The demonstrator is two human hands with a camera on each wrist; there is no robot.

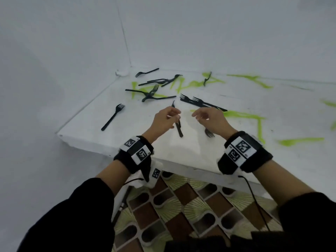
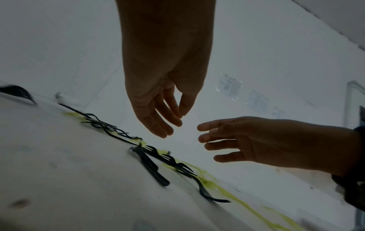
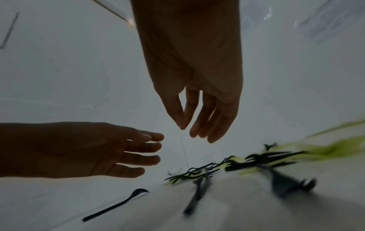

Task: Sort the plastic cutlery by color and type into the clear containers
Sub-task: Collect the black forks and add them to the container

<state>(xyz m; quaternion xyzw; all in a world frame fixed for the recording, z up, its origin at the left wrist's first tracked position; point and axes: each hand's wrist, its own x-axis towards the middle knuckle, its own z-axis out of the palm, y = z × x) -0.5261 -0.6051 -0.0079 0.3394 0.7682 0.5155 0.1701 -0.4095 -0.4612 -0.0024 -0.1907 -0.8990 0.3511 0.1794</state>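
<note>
Black plastic forks lie scattered on the white table (image 1: 87,128). My left hand (image 1: 169,115) (image 2: 168,118) hovers over one black piece (image 1: 179,128) (image 2: 152,168) (image 3: 195,198), fingers relaxed and holding nothing. My right hand (image 1: 203,115) (image 3: 193,125) hangs beside it, also empty, above a black fork's head (image 1: 209,133) (image 3: 286,184). The fingertips of the two hands point toward each other, a small gap apart. Green cutlery (image 1: 243,115) lies under and to the right of the right hand.
A lone black fork (image 1: 113,116) (image 3: 114,206) lies at the left. Tangled black forks (image 1: 151,93) and two side by side (image 1: 201,103) lie farther back. More green pieces (image 1: 300,141) lie at the right. White walls enclose the table's left and back.
</note>
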